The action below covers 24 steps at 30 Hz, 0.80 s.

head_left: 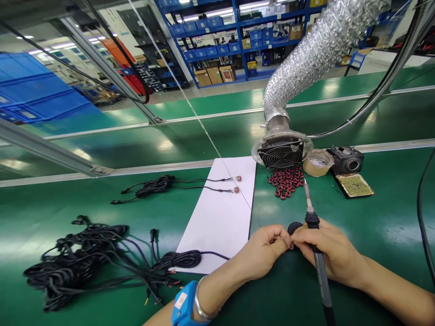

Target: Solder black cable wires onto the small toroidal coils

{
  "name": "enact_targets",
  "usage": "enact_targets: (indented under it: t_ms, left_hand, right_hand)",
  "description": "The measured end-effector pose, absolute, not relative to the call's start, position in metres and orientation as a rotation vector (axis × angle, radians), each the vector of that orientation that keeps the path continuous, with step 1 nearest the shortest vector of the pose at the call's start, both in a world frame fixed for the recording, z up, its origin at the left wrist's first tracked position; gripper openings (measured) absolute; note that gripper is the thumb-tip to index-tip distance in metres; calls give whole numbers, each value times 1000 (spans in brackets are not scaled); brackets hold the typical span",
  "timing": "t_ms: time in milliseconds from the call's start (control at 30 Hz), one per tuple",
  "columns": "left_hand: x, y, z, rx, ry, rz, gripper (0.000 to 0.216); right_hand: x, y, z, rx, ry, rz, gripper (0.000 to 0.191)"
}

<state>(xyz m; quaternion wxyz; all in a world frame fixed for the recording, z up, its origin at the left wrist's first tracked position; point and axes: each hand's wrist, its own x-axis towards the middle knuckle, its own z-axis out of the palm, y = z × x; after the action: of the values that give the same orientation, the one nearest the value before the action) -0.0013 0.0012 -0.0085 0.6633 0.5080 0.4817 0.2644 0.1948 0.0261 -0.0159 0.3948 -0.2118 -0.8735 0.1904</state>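
Note:
My right hand [331,253] is closed around a soldering iron [313,222], whose tip points up and away from me. Its thumb and forefinger also meet my left hand [261,253] at the fingertips. My left hand is pinched closed; what lies between its fingers is too small or hidden to name. A thin strand of wire [210,136] hangs from above and ends just beside the left hand. Behind the fingertips a black round piece [294,227] shows in part. A black cable [180,259] lies coiled by my left forearm, on a white sheet [217,222].
Two cables end in small copper-coloured parts [237,189] on the sheet. More black cables [78,258] pile up at left. Red-and-black small parts [285,181] lie under a fume extractor fan [281,154]. A tape roll [317,162] and an iron stand with sponge [355,184] are at right.

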Motion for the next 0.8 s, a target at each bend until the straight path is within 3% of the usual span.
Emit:
enact_targets:
  t_ms: [367, 533, 700, 800]
  left_hand:
    - [0, 2, -5, 1153, 1090, 578, 19]
    - [1, 3, -8, 1146, 1155, 603, 17]
    - [2, 4, -10, 1120, 1215, 581, 16]
    - [4, 7, -11, 1113, 1251, 583, 17]
  right_hand:
    - [192, 25, -16, -594, -2172, 691, 25]
    - [203, 26, -9, -642, -2161, 616, 29]
    - [228, 11, 12, -785, -2073, 543, 44]
    - [236, 7, 21, -880, -2048, 555, 37]
